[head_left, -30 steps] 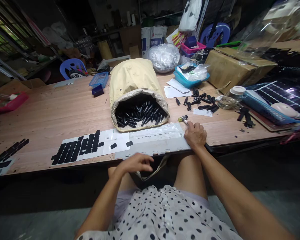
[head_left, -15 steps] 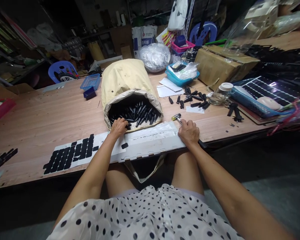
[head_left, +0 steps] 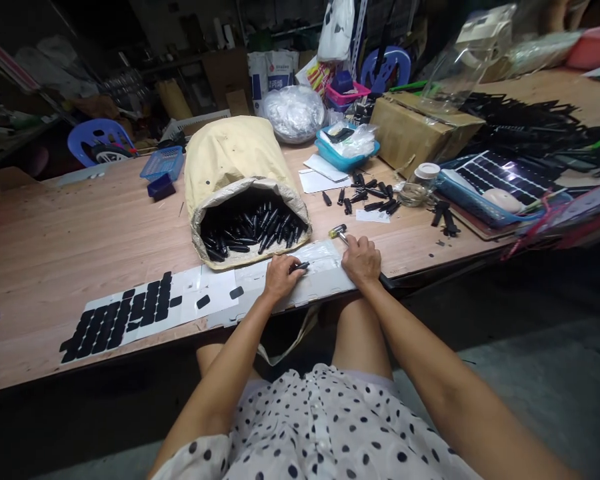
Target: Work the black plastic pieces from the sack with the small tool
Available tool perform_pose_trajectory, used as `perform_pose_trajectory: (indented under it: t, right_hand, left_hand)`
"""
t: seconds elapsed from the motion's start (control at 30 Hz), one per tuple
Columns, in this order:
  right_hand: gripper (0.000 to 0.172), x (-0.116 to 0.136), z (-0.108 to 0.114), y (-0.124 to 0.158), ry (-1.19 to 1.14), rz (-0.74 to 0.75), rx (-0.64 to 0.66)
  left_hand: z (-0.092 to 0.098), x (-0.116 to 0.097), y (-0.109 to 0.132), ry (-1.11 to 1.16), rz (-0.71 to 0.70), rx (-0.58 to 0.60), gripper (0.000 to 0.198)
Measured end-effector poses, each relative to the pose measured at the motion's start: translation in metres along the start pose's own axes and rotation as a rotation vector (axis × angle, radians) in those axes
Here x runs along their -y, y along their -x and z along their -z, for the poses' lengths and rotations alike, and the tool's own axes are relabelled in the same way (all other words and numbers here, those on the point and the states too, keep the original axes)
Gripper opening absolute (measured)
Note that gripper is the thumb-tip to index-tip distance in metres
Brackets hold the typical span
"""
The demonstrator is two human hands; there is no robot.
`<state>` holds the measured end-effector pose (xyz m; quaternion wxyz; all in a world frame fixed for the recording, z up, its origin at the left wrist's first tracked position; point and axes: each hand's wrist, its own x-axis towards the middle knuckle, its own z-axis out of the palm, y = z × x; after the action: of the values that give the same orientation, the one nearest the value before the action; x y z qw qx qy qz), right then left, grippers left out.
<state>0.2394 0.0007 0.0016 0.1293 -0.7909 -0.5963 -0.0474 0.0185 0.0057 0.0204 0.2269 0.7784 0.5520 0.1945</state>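
Note:
My left hand [head_left: 281,276] is closed on a small black tapered part [head_left: 299,267], just above the grey-white board [head_left: 317,280] along the table's front edge. In my right hand [head_left: 362,261] is a small hammer [head_left: 338,231]; its head points away from me, over the table, and the dark end of its handle shows beneath my wrist. A cream cloth sack [head_left: 237,150] lies on its side behind the board, its mouth facing me. Inside it are many glossy black parts [head_left: 270,227] of the same tapered kind.
Rows of black rounded pads [head_left: 115,320] lie on white sheets at the left. More black tapered parts [head_left: 375,193] are scattered right of the sack. A blue basket [head_left: 505,193], a cardboard box [head_left: 420,130] and a lidded jar [head_left: 424,183] stand at the right.
My left hand has come out of the sack's mouth and moved right with a black tapered part. My right hand still grips the hammer. The view has turned slightly right.

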Motion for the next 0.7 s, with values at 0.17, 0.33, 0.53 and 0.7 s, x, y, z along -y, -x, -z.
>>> perform_pose_trajectory:
  t: [0.17, 0.33, 0.53, 0.7]
  right_hand:
    - [0.040, 0.000, 0.000, -0.001, -0.008, 0.000, 0.003]
    - [0.040, -0.004, 0.010, -0.001, -0.087, -0.037, 0.043]
    - [0.041, -0.001, 0.020, 0.034, -0.479, 0.034, 0.005]
    - [0.039, 0.015, 0.027, 0.073, -0.701, 0.175, 0.058]
  left_hand:
    - [-0.013, 0.004, -0.001, 0.043, 0.048, -0.032, 0.016]
    - [-0.012, 0.006, -0.001, 0.070, 0.059, -0.029, 0.012]
    - [-0.013, 0.001, -0.003, 0.069, 0.067, -0.001, 0.012]
    - [-0.012, -0.003, -0.003, 0.078, 0.094, 0.005, 0.013]
